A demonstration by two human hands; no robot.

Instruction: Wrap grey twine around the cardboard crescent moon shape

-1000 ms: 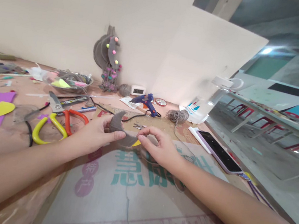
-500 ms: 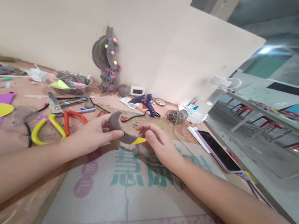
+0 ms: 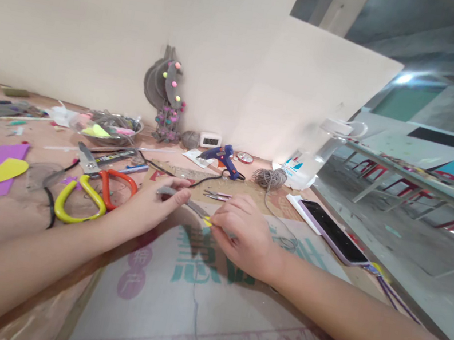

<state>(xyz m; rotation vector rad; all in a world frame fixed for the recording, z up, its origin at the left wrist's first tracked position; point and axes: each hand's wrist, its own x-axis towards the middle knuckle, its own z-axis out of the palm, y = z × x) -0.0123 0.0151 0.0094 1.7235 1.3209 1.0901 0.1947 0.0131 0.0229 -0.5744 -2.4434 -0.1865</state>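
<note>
Head | left hand (image 3: 165, 200) pinches grey piece (image 3: 198, 209) | right hand (image 3: 240, 233) curled at yellow tip (image 3: 207, 221)

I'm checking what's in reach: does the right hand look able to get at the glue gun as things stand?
Probably yes: the glue gun lies ahead of the right hand, with only low things near the way, though that hand seems busy at the yellow piece.

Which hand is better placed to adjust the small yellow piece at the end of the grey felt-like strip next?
Right, probably: the right hand has its fingers at the small yellow piece, while the left hand holds the grey strip farther back.
</note>
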